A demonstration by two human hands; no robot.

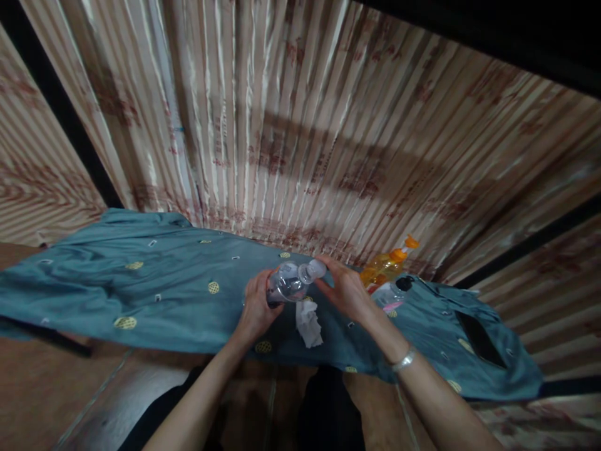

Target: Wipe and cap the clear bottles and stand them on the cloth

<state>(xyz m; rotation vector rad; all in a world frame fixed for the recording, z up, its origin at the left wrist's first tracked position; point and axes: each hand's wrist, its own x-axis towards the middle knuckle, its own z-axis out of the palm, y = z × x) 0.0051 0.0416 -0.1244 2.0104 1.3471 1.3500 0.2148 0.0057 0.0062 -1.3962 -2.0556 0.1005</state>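
Observation:
My left hand (257, 305) is wrapped round the body of a small clear plastic bottle (287, 283), held tilted above a teal cloth (154, 294). The fingers of my right hand (342, 287) are closed on the bottle's white cap (313, 270); a metal bracelet is on that wrist. A crumpled white tissue (308, 323) lies on the cloth just below the bottle.
The teal cloth with yellow round motifs covers a long narrow surface. An orange spray bottle (387, 263) and a clear bottle with a dark cap (392, 292) lie to the right. A dark flat object (479, 338) rests at the far right. Striped curtains (305, 125) hang behind.

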